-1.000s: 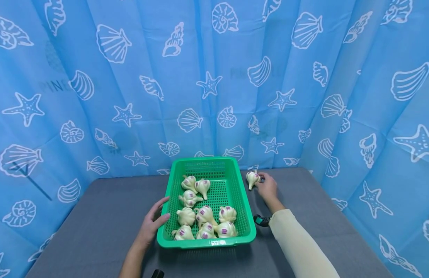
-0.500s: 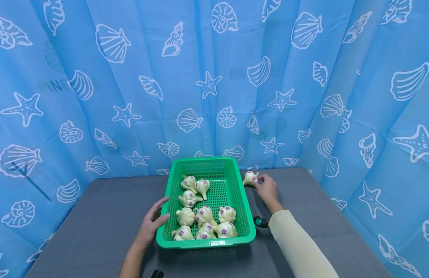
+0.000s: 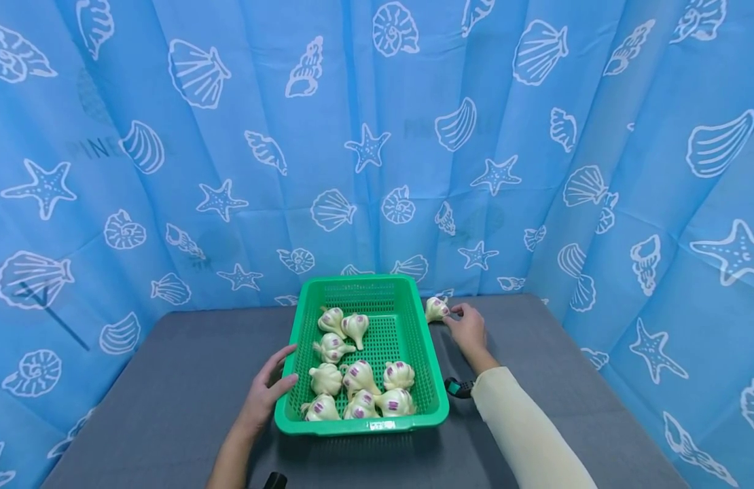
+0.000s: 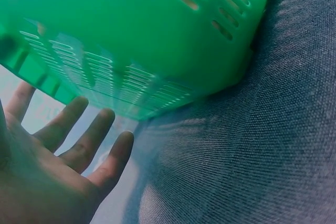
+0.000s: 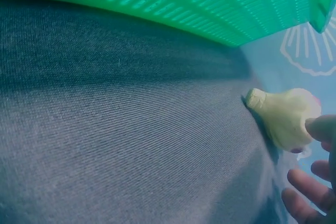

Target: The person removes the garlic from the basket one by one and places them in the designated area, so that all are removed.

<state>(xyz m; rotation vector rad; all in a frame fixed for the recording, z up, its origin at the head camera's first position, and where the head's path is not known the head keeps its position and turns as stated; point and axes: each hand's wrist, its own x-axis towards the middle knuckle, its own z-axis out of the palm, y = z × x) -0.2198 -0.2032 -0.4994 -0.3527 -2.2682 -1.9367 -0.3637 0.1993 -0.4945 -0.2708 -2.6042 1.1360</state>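
A garlic bulb with purple marks lies on the grey cloth, just outside the far right side of a green plastic basket. My right hand is beside this bulb, thumb and index finger at its right side. In the right wrist view the thumb overlaps the bulb, and the other fingers are loosely spread apart from it. My left hand rests at the basket's left rim; its fingers look extended along the wall in the left wrist view. Several garlic bulbs lie inside the basket.
A grey cloth covers the table. Blue curtains with white shell prints stand behind and at both sides. A black strap-like item is by my right wrist, and a dark cylindrical end shows at the bottom edge.
The garlic bulb by my right hand has shifted left, closer to the basket, and turned, its stem no longer pointing toward me. My right hand moved slightly left. The left hand stayed put.
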